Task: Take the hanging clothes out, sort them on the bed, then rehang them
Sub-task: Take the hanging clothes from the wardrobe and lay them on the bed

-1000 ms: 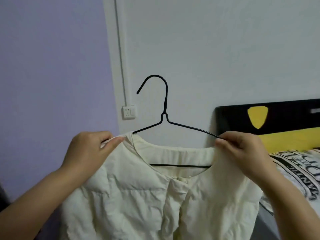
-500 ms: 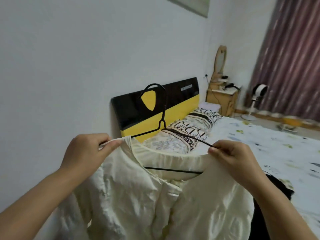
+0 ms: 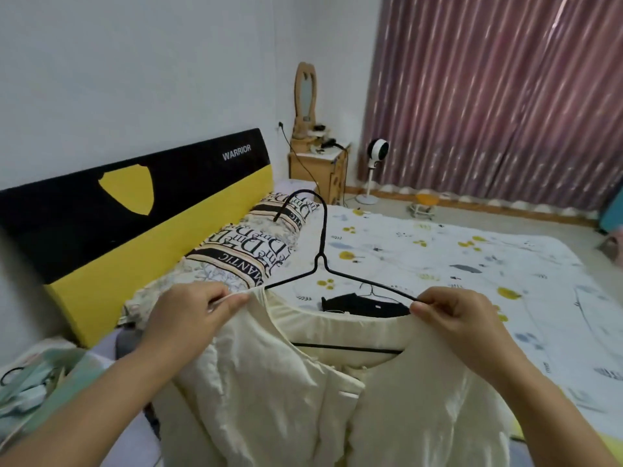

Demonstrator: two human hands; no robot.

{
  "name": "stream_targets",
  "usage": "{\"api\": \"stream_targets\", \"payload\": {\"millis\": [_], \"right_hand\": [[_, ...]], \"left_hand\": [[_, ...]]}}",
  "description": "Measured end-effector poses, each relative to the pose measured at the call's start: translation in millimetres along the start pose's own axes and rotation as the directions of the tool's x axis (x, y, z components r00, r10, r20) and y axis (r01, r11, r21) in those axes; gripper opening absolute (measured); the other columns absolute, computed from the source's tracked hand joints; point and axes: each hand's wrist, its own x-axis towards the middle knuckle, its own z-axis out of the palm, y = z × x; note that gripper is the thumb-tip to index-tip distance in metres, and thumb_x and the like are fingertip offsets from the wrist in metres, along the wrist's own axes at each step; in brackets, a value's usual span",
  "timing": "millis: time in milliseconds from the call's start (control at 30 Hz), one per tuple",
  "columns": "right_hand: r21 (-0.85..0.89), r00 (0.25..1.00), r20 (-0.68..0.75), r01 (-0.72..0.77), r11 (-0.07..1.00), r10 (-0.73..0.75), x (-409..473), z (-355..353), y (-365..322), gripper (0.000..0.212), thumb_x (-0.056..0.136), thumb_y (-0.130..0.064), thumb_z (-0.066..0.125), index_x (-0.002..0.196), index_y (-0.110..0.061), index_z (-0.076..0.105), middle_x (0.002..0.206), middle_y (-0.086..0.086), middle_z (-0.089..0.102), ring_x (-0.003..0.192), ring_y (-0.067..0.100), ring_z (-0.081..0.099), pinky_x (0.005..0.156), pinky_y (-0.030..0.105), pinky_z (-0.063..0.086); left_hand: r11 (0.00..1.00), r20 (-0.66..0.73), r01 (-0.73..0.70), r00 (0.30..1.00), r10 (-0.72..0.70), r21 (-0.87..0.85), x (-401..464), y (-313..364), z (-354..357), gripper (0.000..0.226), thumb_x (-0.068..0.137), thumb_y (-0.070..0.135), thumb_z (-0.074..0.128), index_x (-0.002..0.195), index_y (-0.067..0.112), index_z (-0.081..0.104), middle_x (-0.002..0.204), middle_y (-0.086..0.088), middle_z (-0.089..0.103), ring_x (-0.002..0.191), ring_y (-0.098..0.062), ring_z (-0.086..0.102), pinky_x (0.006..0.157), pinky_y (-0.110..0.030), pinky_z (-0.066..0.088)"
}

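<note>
- Jacket (image 3: 303, 406), cream, on black hanger (image 3: 322, 264): held spread over bed's (image 3: 472, 264) near edge, ready to lay down.
- Left hand (image 3: 188, 318), right hand (image 3: 455, 318): each pinches one shoulder, keeping it spread flat.
- Black garment (image 3: 364, 306): already lying mid-bed.

The single head-worn view looked forward and down from standing height beside the bed (image 3: 438, 264), close over the left hand (image 3: 188, 318) and right hand (image 3: 455, 318) near the frame's centre. It faced across the mattress toward the curtains (image 3: 499, 96), with the headboard (image 3: 135, 214) at left.
</note>
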Motion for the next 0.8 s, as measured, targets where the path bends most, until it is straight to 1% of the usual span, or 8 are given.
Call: {"api": "stream_targets", "payload": {"millis": [133, 233, 367, 500, 567, 633, 700, 800], "right_hand": [[-0.031, 0.996, -0.031, -0.082, 0.996, 0.081, 27.3, -9.2, 38.6, 0.028, 0.085, -0.018, 0.065, 0.059, -0.027, 0.062, 0.059, 0.004, 0.059, 0.056, 0.011, 0.047, 0.053, 0.026, 0.032], [-0.065, 0.988, -0.023, -0.155, 0.986, 0.154, 54.8, -7.0, 63.5, 0.027, 0.087, -0.019, 0.063, 0.062, -0.028, 0.062, 0.063, 0.002, 0.061, 0.062, 0.015, 0.052, 0.055, 0.026, 0.034], [-0.097, 0.967, -0.045, -0.254, 0.962, 0.251, 98.7, 8.4, 101.3, 0.022, 0.088, -0.019, 0.062, 0.066, -0.023, 0.065, 0.073, 0.012, 0.064, 0.073, 0.026, 0.057, 0.06, 0.03, 0.038], [-0.105, 0.932, -0.055, -0.363, 0.926, 0.359, 144.3, 27.5, 135.3, 0.027, 0.088, -0.02, 0.061, 0.063, -0.03, 0.061, 0.072, 0.009, 0.064, 0.072, 0.022, 0.057, 0.06, 0.029, 0.037], [-0.104, 0.912, -0.066, -0.409, 0.907, 0.404, 165.7, 36.1, 150.7, 0.025, 0.089, -0.021, 0.06, 0.065, -0.028, 0.062, 0.073, 0.009, 0.064, 0.072, 0.022, 0.058, 0.06, 0.029, 0.038], [-0.111, 0.897, -0.078, -0.441, 0.891, 0.435, 185.9, 43.4, 165.0, 0.022, 0.089, -0.021, 0.06, 0.068, -0.025, 0.063, 0.073, 0.009, 0.064, 0.071, 0.021, 0.057, 0.059, 0.029, 0.037], [-0.122, 0.887, -0.087, -0.462, 0.879, 0.454, 205.9, 49.1, 179.9, 0.021, 0.089, -0.021, 0.059, 0.069, -0.024, 0.063, 0.074, 0.008, 0.064, 0.069, 0.019, 0.056, 0.058, 0.028, 0.037], [-0.15, 0.875, -0.092, -0.485, 0.862, 0.476, 236.4, 56.5, 203.7, 0.018, 0.09, -0.022, 0.059, 0.072, -0.024, 0.062, 0.076, 0.008, 0.065, 0.074, 0.023, 0.058, 0.061, 0.03, 0.041]], "left_hand": [[0.999, 0.099, -0.024, 0.995, 0.028, -0.045, 41.1, 7.5, 55.5, 0.063, 0.075, 0.073, 0.048, 0.054, 0.014, 0.058, 0.042, 0.001, 0.046, 0.046, -0.01, 0.049, 0.048, -0.026, 0.033], [0.998, 0.146, -0.043, 0.988, 0.049, -0.046, 76.4, 4.1, 98.1, 0.052, 0.081, 0.062, 0.049, 0.058, 0.016, 0.06, 0.046, 0.001, 0.052, 0.051, -0.011, 0.051, 0.05, -0.028, 0.037], [0.997, 0.236, -0.056, 0.97, 0.067, -0.052, 126.4, -9.2, 158.5, 0.044, 0.084, 0.051, 0.054, 0.06, 0.015, 0.06, 0.051, 0.001, 0.055, 0.054, -0.012, 0.052, 0.051, -0.027, 0.036], [0.995, 0.32, -0.056, 0.944, 0.078, -0.078, 177.0, -23.9, 217.9, 0.04, 0.085, 0.049, 0.055, 0.067, 0.014, 0.063, 0.056, 0.0, 0.059, 0.058, -0.014, 0.054, 0.053, -0.027, 0.037], [0.993, 0.359, -0.067, 0.928, 0.099, -0.1, 201.3, -29.7, 246.1, 0.039, 0.086, 0.048, 0.055, 0.066, 0.015, 0.063, 0.055, 0.002, 0.057, 0.058, -0.016, 0.054, 0.051, -0.027, 0.034], [0.991, 0.392, -0.085, 0.912, 0.119, -0.103, 223.0, -33.7, 271.3, 0.038, 0.087, 0.047, 0.054, 0.062, 0.018, 0.058, 0.053, 0.005, 0.052, 0.057, -0.017, 0.051, 0.049, -0.025, 0.031], [0.991, 0.416, -0.096, 0.9, 0.126, -0.093, 240.9, -36.7, 295.0, 0.039, 0.088, 0.046, 0.053, 0.059, 0.021, 0.052, 0.051, 0.007, 0.047, 0.057, -0.018, 0.048, 0.048, -0.028, 0.029], [0.993, 0.418, -0.104, 0.901, 0.116, -0.05, 263.5, -41.8, 330.3, 0.043, 0.089, 0.048, 0.052, 0.067, 0.011, 0.06, 0.056, 0.0, 0.052, 0.062, -0.023, 0.052, 0.053, -0.032, 0.031]]}}
